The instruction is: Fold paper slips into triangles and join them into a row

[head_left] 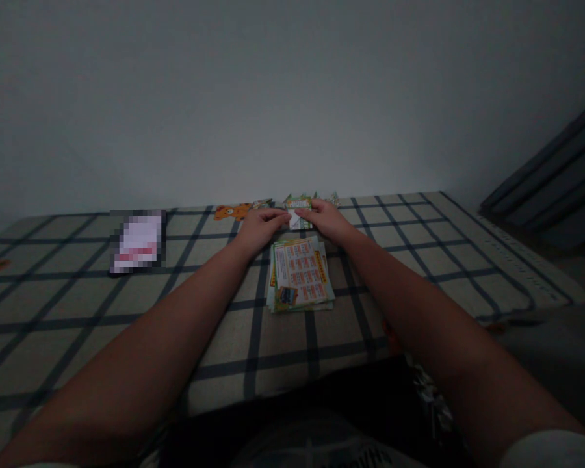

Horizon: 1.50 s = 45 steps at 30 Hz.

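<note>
A small printed paper sheet (301,223), white with a green and yellow border, is between my hands near the far edge of the table. My right hand (329,220) grips its right side, the thumb lying across the front. At the left edge, the closed fingertips of my left hand (262,227) pinch the paper. Nearer to me lies a loose stack of similar printed sheets (301,273), showing red and orange blocks of text and a small picture at the lower left. More folded papers (327,197) with green edges sit just behind my hands, partly hidden.
A checked cloth (214,351) with bear prints covers the table. To the left lies a dark-edged flat object (139,240) with a blurred, pixelated face. A plain wall (273,97) rises behind the table, and grey folded fabric (556,156) hangs at the right.
</note>
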Each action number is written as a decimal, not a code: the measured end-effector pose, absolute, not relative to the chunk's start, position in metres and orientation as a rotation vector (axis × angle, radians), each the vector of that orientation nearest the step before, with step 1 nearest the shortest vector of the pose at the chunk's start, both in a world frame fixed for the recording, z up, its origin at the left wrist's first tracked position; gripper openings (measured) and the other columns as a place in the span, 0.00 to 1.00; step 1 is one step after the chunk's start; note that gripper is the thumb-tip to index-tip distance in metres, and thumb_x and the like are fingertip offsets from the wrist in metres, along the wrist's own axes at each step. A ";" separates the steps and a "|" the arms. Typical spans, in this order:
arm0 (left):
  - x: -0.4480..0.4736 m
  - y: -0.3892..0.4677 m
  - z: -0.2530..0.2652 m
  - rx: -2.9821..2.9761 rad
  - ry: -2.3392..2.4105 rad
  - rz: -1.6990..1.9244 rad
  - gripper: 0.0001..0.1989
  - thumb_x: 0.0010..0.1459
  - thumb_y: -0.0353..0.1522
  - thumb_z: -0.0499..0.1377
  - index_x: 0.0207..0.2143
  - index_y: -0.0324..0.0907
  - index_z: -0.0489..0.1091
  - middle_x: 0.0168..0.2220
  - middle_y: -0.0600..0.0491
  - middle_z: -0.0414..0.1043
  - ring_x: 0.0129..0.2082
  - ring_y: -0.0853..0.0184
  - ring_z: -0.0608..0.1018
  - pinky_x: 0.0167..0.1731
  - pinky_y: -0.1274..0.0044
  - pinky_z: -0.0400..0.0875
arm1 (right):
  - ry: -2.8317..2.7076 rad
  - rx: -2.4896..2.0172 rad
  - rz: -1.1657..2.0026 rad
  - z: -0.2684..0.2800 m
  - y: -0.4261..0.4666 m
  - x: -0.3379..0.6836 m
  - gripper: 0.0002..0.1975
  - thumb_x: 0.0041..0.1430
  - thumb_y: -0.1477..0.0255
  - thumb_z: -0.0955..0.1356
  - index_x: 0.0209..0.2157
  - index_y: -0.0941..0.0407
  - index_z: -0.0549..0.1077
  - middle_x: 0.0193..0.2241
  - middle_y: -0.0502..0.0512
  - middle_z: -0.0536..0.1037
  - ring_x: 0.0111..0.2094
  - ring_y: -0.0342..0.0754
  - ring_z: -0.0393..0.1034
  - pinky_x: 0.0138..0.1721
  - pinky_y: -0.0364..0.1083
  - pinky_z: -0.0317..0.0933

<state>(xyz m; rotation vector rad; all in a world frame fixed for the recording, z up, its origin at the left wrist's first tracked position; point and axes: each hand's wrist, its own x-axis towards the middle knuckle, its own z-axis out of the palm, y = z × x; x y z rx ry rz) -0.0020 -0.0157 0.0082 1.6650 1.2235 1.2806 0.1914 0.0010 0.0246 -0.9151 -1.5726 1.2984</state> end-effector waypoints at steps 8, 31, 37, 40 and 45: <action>-0.002 -0.018 0.010 1.650 1.199 1.253 0.13 0.50 0.42 0.68 0.33 0.42 0.83 0.29 0.51 0.79 0.27 0.67 0.74 0.31 0.74 0.69 | -1.572 -0.918 1.290 0.024 0.001 0.191 0.06 0.58 0.70 0.73 0.35 0.58 0.77 0.35 0.55 0.82 0.35 0.46 0.75 0.40 0.46 0.70; -0.004 -0.012 0.006 1.669 1.226 1.276 0.16 0.52 0.44 0.66 0.35 0.42 0.83 0.29 0.52 0.79 0.27 0.68 0.73 0.30 0.75 0.65 | -1.559 -0.903 1.354 0.025 -0.002 0.189 0.05 0.58 0.72 0.73 0.36 0.58 0.77 0.34 0.54 0.82 0.31 0.44 0.74 0.36 0.45 0.70; -0.004 -0.013 0.006 1.677 1.219 1.263 0.17 0.51 0.45 0.66 0.35 0.41 0.83 0.30 0.51 0.80 0.28 0.67 0.73 0.30 0.76 0.65 | -1.588 -0.918 1.328 0.023 -0.001 0.189 0.05 0.59 0.72 0.72 0.37 0.58 0.77 0.35 0.55 0.82 0.32 0.45 0.74 0.38 0.46 0.71; -0.005 -0.013 0.005 1.699 1.227 1.245 0.18 0.52 0.45 0.66 0.36 0.41 0.83 0.29 0.51 0.79 0.26 0.68 0.72 0.28 0.76 0.64 | -1.604 -0.932 1.304 0.023 -0.001 0.190 0.05 0.59 0.72 0.72 0.37 0.59 0.77 0.35 0.55 0.82 0.32 0.44 0.75 0.39 0.46 0.71; -0.006 -0.012 0.003 1.707 1.217 1.254 0.18 0.52 0.45 0.66 0.35 0.40 0.83 0.26 0.53 0.76 0.24 0.70 0.70 0.27 0.76 0.63 | -1.646 -0.946 1.275 0.024 -0.001 0.191 0.05 0.60 0.72 0.72 0.37 0.59 0.77 0.35 0.55 0.83 0.33 0.45 0.75 0.38 0.46 0.72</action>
